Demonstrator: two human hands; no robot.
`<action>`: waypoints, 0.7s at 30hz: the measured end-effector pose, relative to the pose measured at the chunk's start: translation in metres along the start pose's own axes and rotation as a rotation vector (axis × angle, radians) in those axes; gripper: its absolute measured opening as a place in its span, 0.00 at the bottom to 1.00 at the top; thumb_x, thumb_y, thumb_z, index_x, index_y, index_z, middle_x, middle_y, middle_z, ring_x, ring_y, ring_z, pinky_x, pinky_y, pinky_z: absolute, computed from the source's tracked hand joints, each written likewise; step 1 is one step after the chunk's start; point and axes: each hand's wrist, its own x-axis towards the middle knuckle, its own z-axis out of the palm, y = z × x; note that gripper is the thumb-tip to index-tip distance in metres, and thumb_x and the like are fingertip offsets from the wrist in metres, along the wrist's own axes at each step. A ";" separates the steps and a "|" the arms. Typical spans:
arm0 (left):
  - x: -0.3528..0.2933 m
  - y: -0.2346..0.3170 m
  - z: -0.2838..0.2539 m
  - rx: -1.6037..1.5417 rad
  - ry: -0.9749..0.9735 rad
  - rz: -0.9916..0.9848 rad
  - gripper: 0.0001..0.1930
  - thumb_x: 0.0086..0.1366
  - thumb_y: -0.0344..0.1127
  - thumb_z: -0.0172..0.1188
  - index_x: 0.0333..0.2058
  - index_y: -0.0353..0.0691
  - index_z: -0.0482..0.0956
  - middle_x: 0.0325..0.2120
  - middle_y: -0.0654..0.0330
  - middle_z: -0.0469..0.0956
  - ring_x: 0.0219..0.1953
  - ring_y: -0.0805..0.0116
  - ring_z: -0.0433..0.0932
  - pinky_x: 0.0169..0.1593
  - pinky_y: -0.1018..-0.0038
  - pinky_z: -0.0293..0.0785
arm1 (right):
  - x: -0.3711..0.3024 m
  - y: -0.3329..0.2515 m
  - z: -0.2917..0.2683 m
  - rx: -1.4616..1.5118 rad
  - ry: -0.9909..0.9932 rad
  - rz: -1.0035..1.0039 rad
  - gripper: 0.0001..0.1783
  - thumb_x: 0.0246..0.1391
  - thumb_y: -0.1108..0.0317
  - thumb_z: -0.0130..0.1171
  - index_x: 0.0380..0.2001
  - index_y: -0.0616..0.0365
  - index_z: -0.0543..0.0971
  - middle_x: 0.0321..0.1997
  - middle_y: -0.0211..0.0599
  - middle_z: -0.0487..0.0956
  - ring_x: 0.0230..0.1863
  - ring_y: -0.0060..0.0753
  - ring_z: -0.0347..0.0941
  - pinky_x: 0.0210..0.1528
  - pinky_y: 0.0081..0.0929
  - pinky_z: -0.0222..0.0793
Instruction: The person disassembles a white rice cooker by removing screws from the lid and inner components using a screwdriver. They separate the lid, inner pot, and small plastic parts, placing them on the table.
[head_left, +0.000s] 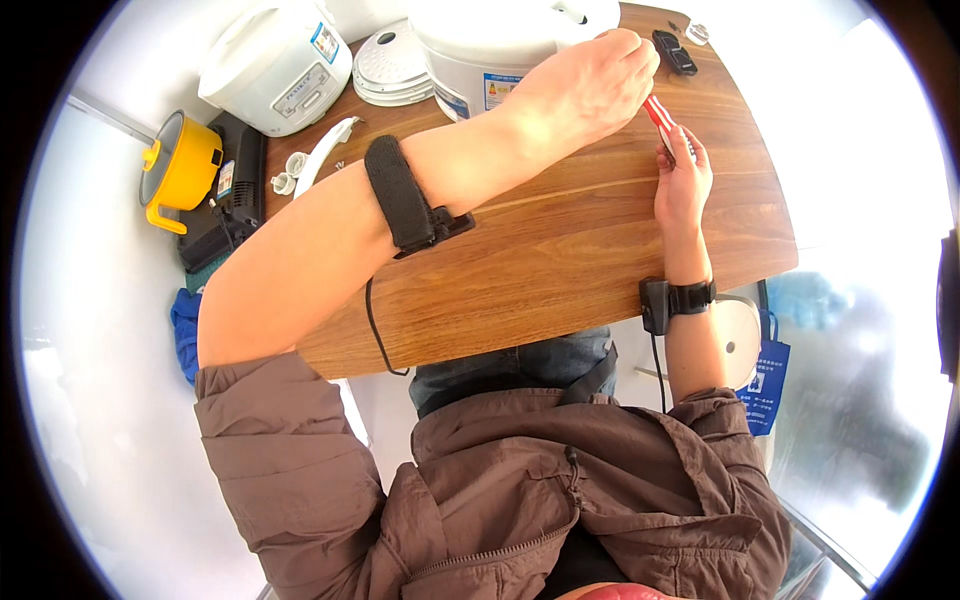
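My right hand point(684, 182) is closed around a slim red-and-white striped stick-like item point(660, 116), which slants up and to the left over the table. Its exact kind does not show. At the item's upper end is my left hand point(590, 88), reaching across from the left with its fingers bunched together. Those fingertips are turned away, so what they pinch is hidden. Just behind the left hand stands a large white rounded appliance point(461, 62), partly covered by that hand and forearm.
The wooden table point(520, 260) has a rounded right side. Toward the back left are a white rice cooker point(285, 80), stacked white round trays point(393, 68), a white curved handle point(328, 150) and a yellow pot point(185, 165). A black object point(675, 53) lies beyond my hands.
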 end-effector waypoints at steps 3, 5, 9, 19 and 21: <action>0.001 0.003 -0.001 0.044 -0.006 -0.032 0.10 0.63 0.37 0.61 0.43 0.50 0.84 0.34 0.74 0.72 0.46 0.72 0.68 0.49 0.74 0.59 | -0.001 -0.001 0.000 0.001 -0.003 -0.002 0.18 0.64 0.66 0.67 0.51 0.64 0.76 0.41 0.33 0.80 0.36 0.21 0.74 0.41 0.18 0.72; 0.001 0.005 -0.003 0.059 -0.022 -0.035 0.10 0.62 0.37 0.61 0.42 0.49 0.84 0.34 0.73 0.71 0.45 0.72 0.68 0.48 0.73 0.59 | -0.001 -0.001 -0.001 0.000 -0.004 -0.002 0.18 0.64 0.66 0.67 0.51 0.64 0.76 0.41 0.33 0.80 0.36 0.21 0.74 0.41 0.18 0.72; 0.001 0.007 -0.006 0.083 -0.051 -0.045 0.09 0.61 0.37 0.62 0.40 0.48 0.83 0.32 0.72 0.69 0.43 0.71 0.67 0.45 0.73 0.60 | -0.001 -0.002 -0.001 0.008 -0.002 -0.007 0.18 0.64 0.66 0.67 0.51 0.64 0.76 0.41 0.33 0.80 0.36 0.21 0.74 0.41 0.18 0.71; 0.001 0.010 -0.011 0.120 -0.125 -0.066 0.07 0.59 0.36 0.63 0.35 0.45 0.82 0.28 0.68 0.64 0.37 0.69 0.64 0.37 0.71 0.60 | -0.001 -0.001 -0.002 0.004 -0.032 -0.015 0.17 0.64 0.67 0.67 0.51 0.65 0.76 0.39 0.33 0.81 0.35 0.20 0.74 0.39 0.18 0.70; 0.002 0.011 -0.012 0.114 -0.138 -0.073 0.06 0.58 0.36 0.63 0.34 0.44 0.81 0.28 0.67 0.63 0.36 0.68 0.64 0.35 0.71 0.61 | 0.000 -0.001 -0.002 -0.001 -0.023 -0.010 0.18 0.64 0.67 0.67 0.51 0.65 0.76 0.39 0.33 0.81 0.35 0.20 0.74 0.39 0.18 0.69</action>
